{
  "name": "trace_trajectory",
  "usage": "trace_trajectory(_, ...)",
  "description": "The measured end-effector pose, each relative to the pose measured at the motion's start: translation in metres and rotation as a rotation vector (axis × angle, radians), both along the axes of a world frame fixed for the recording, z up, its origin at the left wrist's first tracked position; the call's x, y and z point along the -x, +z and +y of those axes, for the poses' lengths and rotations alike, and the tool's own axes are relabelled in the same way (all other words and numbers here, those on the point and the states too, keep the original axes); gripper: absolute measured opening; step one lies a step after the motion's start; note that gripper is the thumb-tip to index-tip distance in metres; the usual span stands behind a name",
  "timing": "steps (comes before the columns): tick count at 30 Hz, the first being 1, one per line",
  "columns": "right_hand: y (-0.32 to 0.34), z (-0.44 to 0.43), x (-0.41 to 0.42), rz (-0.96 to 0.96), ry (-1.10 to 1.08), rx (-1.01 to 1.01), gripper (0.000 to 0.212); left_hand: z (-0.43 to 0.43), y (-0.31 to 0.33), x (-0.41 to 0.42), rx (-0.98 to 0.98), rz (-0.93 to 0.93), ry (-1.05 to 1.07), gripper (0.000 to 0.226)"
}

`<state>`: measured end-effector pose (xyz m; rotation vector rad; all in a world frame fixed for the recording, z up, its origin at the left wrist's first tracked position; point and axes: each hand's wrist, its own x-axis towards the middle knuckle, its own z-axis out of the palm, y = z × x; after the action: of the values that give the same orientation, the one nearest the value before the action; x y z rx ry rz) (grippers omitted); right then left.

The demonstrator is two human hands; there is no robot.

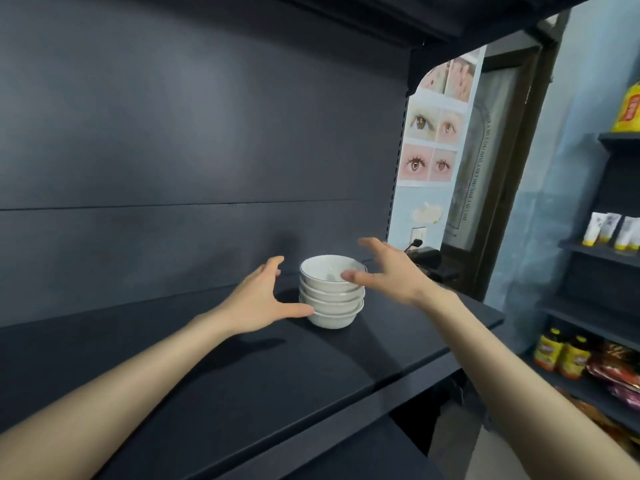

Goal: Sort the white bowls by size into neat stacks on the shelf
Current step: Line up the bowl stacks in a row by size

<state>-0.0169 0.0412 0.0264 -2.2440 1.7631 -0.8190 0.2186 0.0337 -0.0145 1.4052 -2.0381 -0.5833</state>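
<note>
Dark shelf (214, 393) bearing bowl stack (331, 296)

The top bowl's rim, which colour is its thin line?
Dark, bluish-grey, on the white top bowl; head view.

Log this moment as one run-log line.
stack: white bowls nested on shelf | left hand: open, thumb at base | right hand: open beside top | grip: none yet

— What are you looking at on the shelf (242, 386)?

— You are seeing a stack of white bowls (331, 295) sitting upright near the shelf's right end, close to the back panel. Four or so are nesting, slightly offset. The top bowl (329, 268) is showing a thin dark rim line.
</note>
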Motion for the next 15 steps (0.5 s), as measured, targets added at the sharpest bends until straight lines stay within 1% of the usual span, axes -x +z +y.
trace_trajectory(4, -0.018, -0.028, 0.003, -0.242, 0.074, -0.113, 0.113, -0.024, -0.029, 0.015, -0.154, 0.221, -0.025, 0.121)
trace_trajectory(6, -0.026, -0.04, 0.004, -0.326, 0.113, -0.171, 0.123, -0.035, -0.037, 0.021, -0.193, 0.29, -0.047, 0.125)
trace_trajectory(8, -0.036, -0.052, 0.005, -0.387, 0.16, -0.219, 0.125, -0.044, -0.044, 0.027, -0.226, 0.354, -0.084, 0.126)
trace_trajectory(10, -0.043, -0.06, 0.006, -0.445, 0.209, -0.238, 0.121, -0.051, -0.049, 0.034, -0.229, 0.413, -0.131, 0.119)
trace_trajectory(12, -0.047, -0.066, 0.007, -0.478, 0.246, -0.233, 0.116, -0.055, -0.051, 0.04, -0.222, 0.452, -0.149, 0.117)
trace_trajectory(15, -0.049, -0.069, 0.012, -0.509, 0.286, -0.239, 0.119, -0.058, -0.054, 0.049, -0.198, 0.498, -0.179, 0.108)
